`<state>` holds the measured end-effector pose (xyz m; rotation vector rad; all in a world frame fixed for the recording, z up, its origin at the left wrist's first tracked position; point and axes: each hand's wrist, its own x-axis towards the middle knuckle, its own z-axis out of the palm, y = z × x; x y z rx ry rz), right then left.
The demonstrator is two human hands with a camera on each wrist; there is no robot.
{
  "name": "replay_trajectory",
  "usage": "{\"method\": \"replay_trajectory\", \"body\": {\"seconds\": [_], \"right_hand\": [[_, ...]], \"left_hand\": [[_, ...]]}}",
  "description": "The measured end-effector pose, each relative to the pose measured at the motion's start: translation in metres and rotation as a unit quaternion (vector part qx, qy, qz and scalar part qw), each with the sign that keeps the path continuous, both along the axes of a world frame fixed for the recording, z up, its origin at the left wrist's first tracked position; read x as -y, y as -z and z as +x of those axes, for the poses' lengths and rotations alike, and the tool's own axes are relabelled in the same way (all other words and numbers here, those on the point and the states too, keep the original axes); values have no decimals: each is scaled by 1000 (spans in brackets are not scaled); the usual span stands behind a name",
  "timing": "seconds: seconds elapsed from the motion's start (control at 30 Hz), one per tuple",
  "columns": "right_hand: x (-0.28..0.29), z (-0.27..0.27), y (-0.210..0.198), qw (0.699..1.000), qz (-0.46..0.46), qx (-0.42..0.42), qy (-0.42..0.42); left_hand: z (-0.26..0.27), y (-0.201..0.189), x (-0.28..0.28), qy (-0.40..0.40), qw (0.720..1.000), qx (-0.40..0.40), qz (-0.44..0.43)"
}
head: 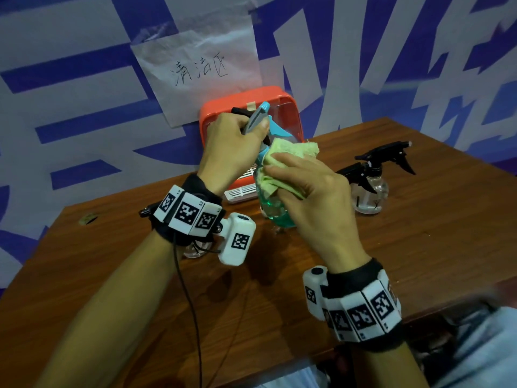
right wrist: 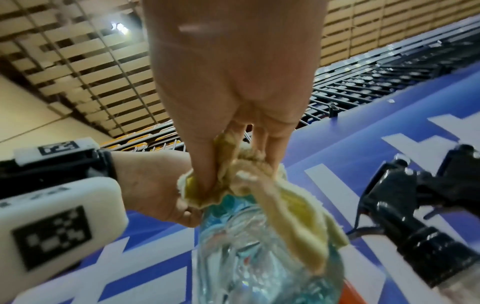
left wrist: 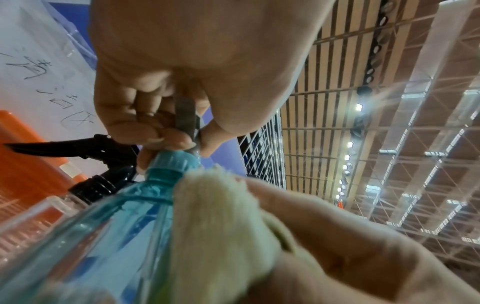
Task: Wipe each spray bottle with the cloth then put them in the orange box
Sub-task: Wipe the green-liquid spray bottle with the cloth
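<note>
A blue-tinted spray bottle (head: 272, 211) (left wrist: 109, 232) (right wrist: 259, 257) is held upright over the table. My left hand (head: 232, 141) (left wrist: 166, 131) grips its grey and blue spray head (head: 256, 119). My right hand (head: 305, 189) (right wrist: 233, 160) holds a yellow-green cloth (head: 288, 152) (left wrist: 221, 222) (right wrist: 293, 205) wrapped against the bottle's neck and shoulder. The orange box (head: 249, 107) (left wrist: 23, 148) stands behind the hands against the wall. Two clear bottles with black spray heads (head: 369, 189) (right wrist: 415, 216) stand on the table to the right.
The wooden table (head: 419, 247) runs to an edge at right and front. A white vented piece (head: 242, 191) lies in front of the box. Another clear bottle (head: 195, 249) sits under my left wrist. A paper sign (head: 198, 68) is taped on the wall.
</note>
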<state>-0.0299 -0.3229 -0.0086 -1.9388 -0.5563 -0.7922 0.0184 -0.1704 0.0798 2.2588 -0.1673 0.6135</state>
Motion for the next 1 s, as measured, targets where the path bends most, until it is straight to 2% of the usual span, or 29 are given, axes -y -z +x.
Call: {"method": "replay_trajectory", "body": {"seconds": [0.07,0.13,0.27,0.37,0.47,0.6,0.83,1.0], "right_hand": [[2,1,2,998,-51,22,3],[5,2,4,998,-54,26,7],[14,5,10,996,86,-14,1],[23,8,8,974,204,-91,-30],[34,9,8,960,235,-143,-49],[42,10,8,950,267,-140,-82],[52,10,1,937,232,-136,-224],[39,9,-1,936,200,-96,-274]], "left_hand": [[2,-2,-4,6,999,-1,-32],[5,-4,-6,12,998,1,-61],[5,-4,-10,33,996,20,-80],[1,-5,-11,78,994,37,-64],[-5,-8,-13,141,989,40,-16],[-13,-17,-24,248,969,4,7],[-27,-27,-38,335,940,-48,42],[-41,-26,-30,385,915,-61,99]]}}
